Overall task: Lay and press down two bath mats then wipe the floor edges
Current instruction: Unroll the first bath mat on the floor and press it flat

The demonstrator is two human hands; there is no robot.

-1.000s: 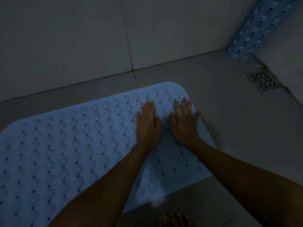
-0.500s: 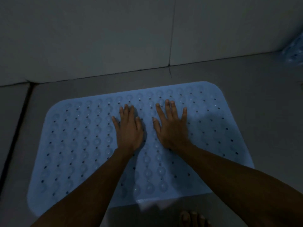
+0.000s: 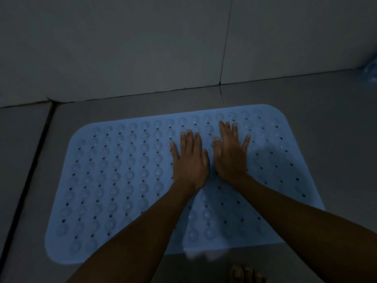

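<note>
One light blue bath mat [image 3: 122, 180] lies flat on the grey tiled floor [image 3: 326, 119], its far long edge just short of the wall [image 3: 122, 48] base and parallel to it. A second blue thing [image 3: 372, 71], cut off at the right frame edge in the far right floor corner, is too cropped and dim to identify. Two hands, two bare forearms. Toes of one foot [image 3: 244, 273] show at the bottom edge, just beyond the mat's near edge; the rest is out of frame. The mat's near-left corner is blurred, and the forearms cover part of its near half. Lighting is very dim; bump and hole rows are readable only on the left and centre.

Left hand [image 3: 190, 163]: palm down on the mat, fingers straight and close together, gripping nothing. Right hand [image 3: 231, 157]: palm down just beside it, fingers straight and slightly spread, fingertips near the mat's far edge, gripping nothing. The hands sit right of the mat's centre, toward the far edge.
</note>
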